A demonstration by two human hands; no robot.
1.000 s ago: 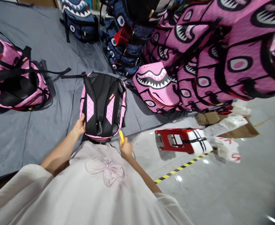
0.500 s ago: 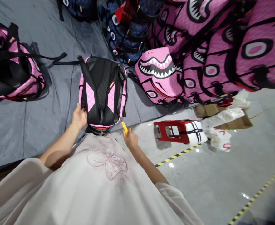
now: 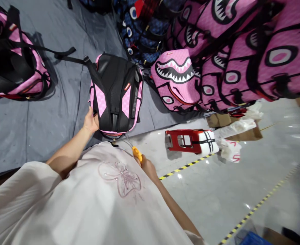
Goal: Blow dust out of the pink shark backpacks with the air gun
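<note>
A pink and black backpack point(image 3: 114, 92) lies with its padded back and shoulder straps facing up, its bottom end toward me. My left hand point(image 3: 91, 121) grips its lower left side, with some fingers hidden behind the edge. My right hand point(image 3: 147, 166) is closed round a small yellow-handled tool point(image 3: 137, 153) with a slim metal tip; its exact kind is not clear. The tip points up and left toward the bag's lower right edge, close to the hem. Whether it touches the bag I cannot tell.
A grey sheet point(image 3: 60, 136) covers the work surface. Another pink backpack point(image 3: 17, 68) lies at left. Stacked pink shark-mouth backpacks point(image 3: 176, 76) and blue backpacks point(image 3: 144, 37) stand at the right and back. A red stool-like object point(image 3: 183, 141) and cardboard point(image 3: 247, 132) are on the floor.
My right hand has drawn the yellow-handled tool down and away from the bag's lower right edge. The backpack has tilted slightly, and my left hand keeps hold of its side.
</note>
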